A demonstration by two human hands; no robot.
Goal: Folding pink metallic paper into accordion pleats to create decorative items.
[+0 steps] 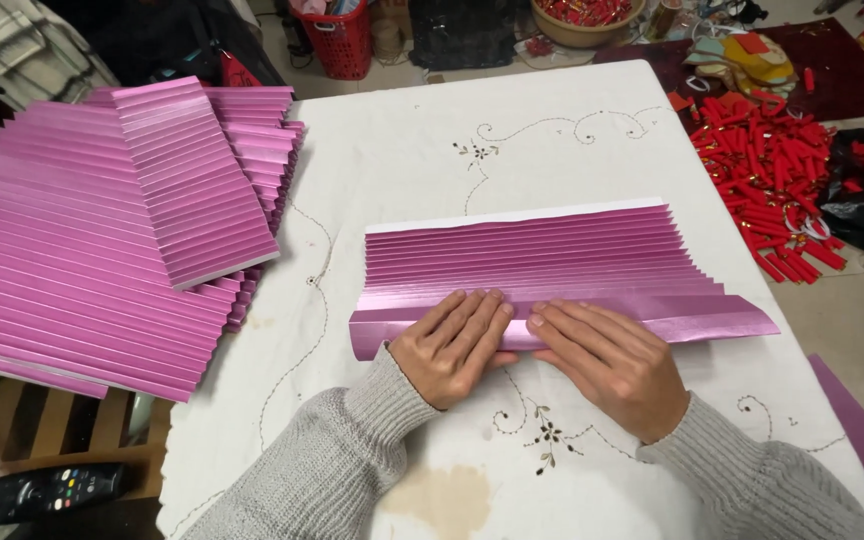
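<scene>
While both hands, left and right, press flat on pleated pink sheet, grasping nothing, bare tablecloth beyond.

The scene is seen through one head-worn camera, aimed steeply down and forward over the counter from close range; the near counter edge is cut off below, and floor clutter is taken in along the top

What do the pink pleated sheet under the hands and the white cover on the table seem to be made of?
Pleated sheet: likely metallic-coated paper; glossy sheen, crisp folds, white back edge. Table cover: probably woven cloth with embroidered vines; matte, stained. Both hands press it flat.
</scene>
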